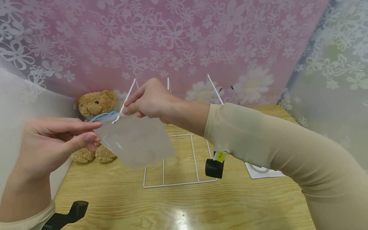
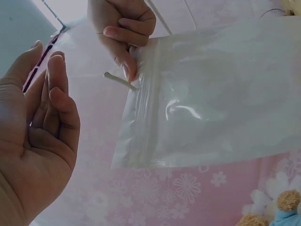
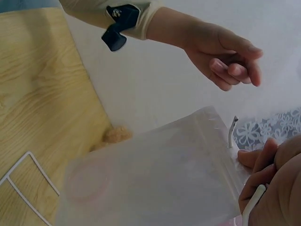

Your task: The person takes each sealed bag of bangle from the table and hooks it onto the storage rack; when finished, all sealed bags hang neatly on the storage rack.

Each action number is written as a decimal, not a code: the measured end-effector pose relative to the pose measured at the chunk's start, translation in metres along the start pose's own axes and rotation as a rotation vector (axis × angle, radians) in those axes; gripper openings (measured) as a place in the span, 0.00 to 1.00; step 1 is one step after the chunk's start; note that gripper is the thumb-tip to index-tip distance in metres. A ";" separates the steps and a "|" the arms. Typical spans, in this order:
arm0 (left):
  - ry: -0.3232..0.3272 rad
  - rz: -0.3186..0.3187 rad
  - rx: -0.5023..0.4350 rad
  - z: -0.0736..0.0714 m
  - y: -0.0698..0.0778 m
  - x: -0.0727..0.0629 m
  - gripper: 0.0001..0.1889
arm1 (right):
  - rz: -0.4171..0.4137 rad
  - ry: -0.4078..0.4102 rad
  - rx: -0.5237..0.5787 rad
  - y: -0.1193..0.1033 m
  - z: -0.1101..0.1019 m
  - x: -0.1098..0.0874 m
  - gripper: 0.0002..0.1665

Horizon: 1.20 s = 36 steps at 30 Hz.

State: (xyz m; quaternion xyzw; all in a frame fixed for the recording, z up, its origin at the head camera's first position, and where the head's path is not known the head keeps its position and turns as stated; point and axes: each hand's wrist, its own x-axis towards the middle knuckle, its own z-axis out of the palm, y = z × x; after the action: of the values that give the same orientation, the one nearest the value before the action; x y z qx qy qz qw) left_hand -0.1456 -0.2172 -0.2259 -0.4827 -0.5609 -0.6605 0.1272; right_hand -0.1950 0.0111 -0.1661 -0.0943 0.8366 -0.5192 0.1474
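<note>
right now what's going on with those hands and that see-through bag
A person's right hand pinches a translucent plastic zip bag by its zip end, beside a prong of a white metal wire rack. The prong's bent tip sticks out at that end, seemingly through the bag. The left hand is close by but holds nothing; the wrist views show it apart from the bag. A brown plush teddy bear sits behind.

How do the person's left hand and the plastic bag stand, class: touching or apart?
Apart. The left wrist view shows it: pink flowered backdrop shows in the gap between the left hand and the plastic bag.
</note>
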 end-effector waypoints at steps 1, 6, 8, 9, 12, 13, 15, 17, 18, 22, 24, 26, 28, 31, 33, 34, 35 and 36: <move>-0.003 -0.010 0.001 0.000 0.000 -0.002 0.10 | 0.005 0.006 -0.008 0.000 0.000 0.002 0.03; -0.028 -0.039 0.025 0.000 -0.004 -0.011 0.11 | 0.017 0.026 -0.002 0.002 -0.003 0.013 0.03; -0.043 -0.039 0.043 0.001 -0.006 -0.016 0.11 | 0.025 0.025 0.007 0.002 -0.005 0.018 0.03; -0.052 -0.041 0.054 0.001 -0.006 -0.018 0.12 | 0.024 0.021 0.014 0.003 -0.005 0.021 0.04; -0.092 -0.046 0.068 0.001 -0.010 -0.026 0.14 | 0.025 0.013 0.026 0.003 -0.006 0.027 0.06; -0.105 -0.055 0.086 0.001 -0.011 -0.028 0.15 | 0.026 0.012 0.032 0.004 -0.007 0.029 0.06; -0.139 -0.087 0.120 0.000 -0.012 -0.035 0.18 | 0.020 0.012 0.042 0.004 -0.008 0.033 0.07; -0.167 -0.135 0.157 -0.001 -0.014 -0.042 0.22 | 0.024 0.015 0.051 0.004 -0.009 0.037 0.07; -0.178 -0.160 0.181 -0.001 -0.014 -0.045 0.23 | 0.025 0.018 0.053 0.004 -0.009 0.038 0.07; -0.218 -0.282 0.347 0.000 -0.020 -0.059 0.27 | 0.034 0.028 0.074 0.003 -0.011 0.044 0.07; -0.249 -0.357 0.439 0.003 -0.027 -0.067 0.27 | 0.042 0.037 0.085 0.002 -0.012 0.047 0.07; -0.274 -0.440 0.507 0.005 -0.038 -0.077 0.25 | 0.051 0.043 0.094 0.001 -0.013 0.050 0.06; -0.285 -0.529 0.552 0.008 -0.050 -0.090 0.23 | 0.058 0.049 0.103 0.001 -0.014 0.054 0.07; -0.264 -0.635 0.578 0.010 -0.072 -0.111 0.20 | 0.064 0.066 0.118 0.000 -0.014 0.059 0.08; -0.246 -0.687 0.562 0.010 -0.086 -0.125 0.19 | 0.065 0.084 0.121 0.001 -0.015 0.062 0.09; -0.233 -0.711 0.542 0.011 -0.093 -0.131 0.19 | 0.067 0.095 0.121 0.001 -0.015 0.064 0.08; -0.216 -0.730 0.517 0.011 -0.100 -0.138 0.19 | 0.067 0.101 0.123 0.001 -0.015 0.065 0.08; -0.197 -0.744 0.489 0.012 -0.106 -0.143 0.19 | 0.066 0.107 0.123 0.002 -0.016 0.066 0.08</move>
State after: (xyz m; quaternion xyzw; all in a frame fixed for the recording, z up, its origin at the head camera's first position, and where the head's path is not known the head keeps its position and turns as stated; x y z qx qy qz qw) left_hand -0.1430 -0.2249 -0.4041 -0.2648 -0.8450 -0.4604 -0.0628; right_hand -0.2621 0.0048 -0.1711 -0.0295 0.8123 -0.5689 0.1254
